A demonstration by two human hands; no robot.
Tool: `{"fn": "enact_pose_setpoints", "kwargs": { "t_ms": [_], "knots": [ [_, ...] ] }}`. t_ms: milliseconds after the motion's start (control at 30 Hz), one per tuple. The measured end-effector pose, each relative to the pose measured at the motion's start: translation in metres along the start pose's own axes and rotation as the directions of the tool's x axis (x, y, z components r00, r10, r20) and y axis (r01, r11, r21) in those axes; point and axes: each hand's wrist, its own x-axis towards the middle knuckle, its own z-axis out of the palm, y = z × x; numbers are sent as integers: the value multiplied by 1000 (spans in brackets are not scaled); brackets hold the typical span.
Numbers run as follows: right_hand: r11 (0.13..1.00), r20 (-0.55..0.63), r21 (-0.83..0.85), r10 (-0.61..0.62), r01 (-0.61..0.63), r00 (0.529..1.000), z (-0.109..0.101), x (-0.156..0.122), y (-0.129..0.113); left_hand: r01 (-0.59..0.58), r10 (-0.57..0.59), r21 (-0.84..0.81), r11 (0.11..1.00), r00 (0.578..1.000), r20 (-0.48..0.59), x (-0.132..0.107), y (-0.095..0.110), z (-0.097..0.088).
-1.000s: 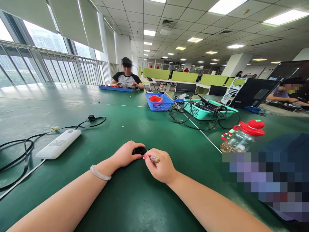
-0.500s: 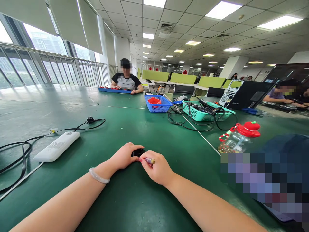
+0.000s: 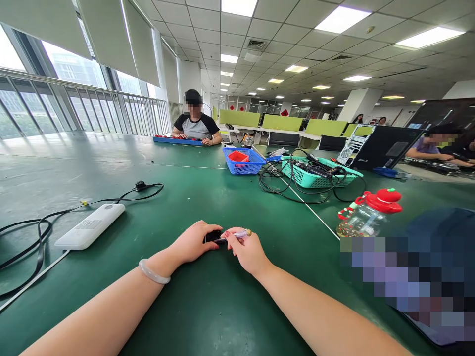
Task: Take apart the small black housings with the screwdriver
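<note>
My left hand (image 3: 193, 243) is closed round a small black block-like part (image 3: 213, 236) low over the green table, thumb on its near side and fingers at the far side. Most of the part is covered, so its kind is hidden. In my right hand (image 3: 248, 253) I grip a small screwdriver (image 3: 242, 235) with a pale lilac handle and a gold end cap. It lies nearly level, its thin shaft pointing left to the black part. Its tip is too small to make out.
Left on the green table (image 3: 166, 316) lies a white power bank (image 3: 92, 226) with black cables. Farther off are a blue basket (image 3: 245, 167), a teal basket (image 3: 308, 179) with cables, and a red-lidded bottle (image 3: 365, 220). Across the table sits a person (image 3: 196, 126) behind a blue tray (image 3: 178, 141).
The screwdriver has swung from pointing its end cap at me to lying nearly sideways, cap to the right. My right fingers have shifted on it; my left hand still holds the black part.
</note>
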Motion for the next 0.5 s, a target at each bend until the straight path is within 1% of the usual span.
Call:
{"fn": "enact_pose_setpoints", "kwargs": {
  "t_ms": [67,100,167,300,500],
  "knots": [
    [985,-38,-83,-157,153,987,-3,-4,-5,-1,1,2,1000,1000,-9,0,-1,1],
    [971,-58,-119,-214,206,975,-4,-6,-7,-3,3,3,1000,1000,-16,0,-2,1],
    [952,-76,-179,-264,248,961,-5,-7,-9,-4,4,4,1000,1000,-27,0,-2,2],
    [955,-68,-228,-207,187,976,-4,-5,-7,-5,4,-5,1000,1000,-25,0,-2,2],
    [972,-78,-183,-162,146,984,-3,-2,-5,-51,51,-15,999,998,-48,0,-4,2]
  ]
}}
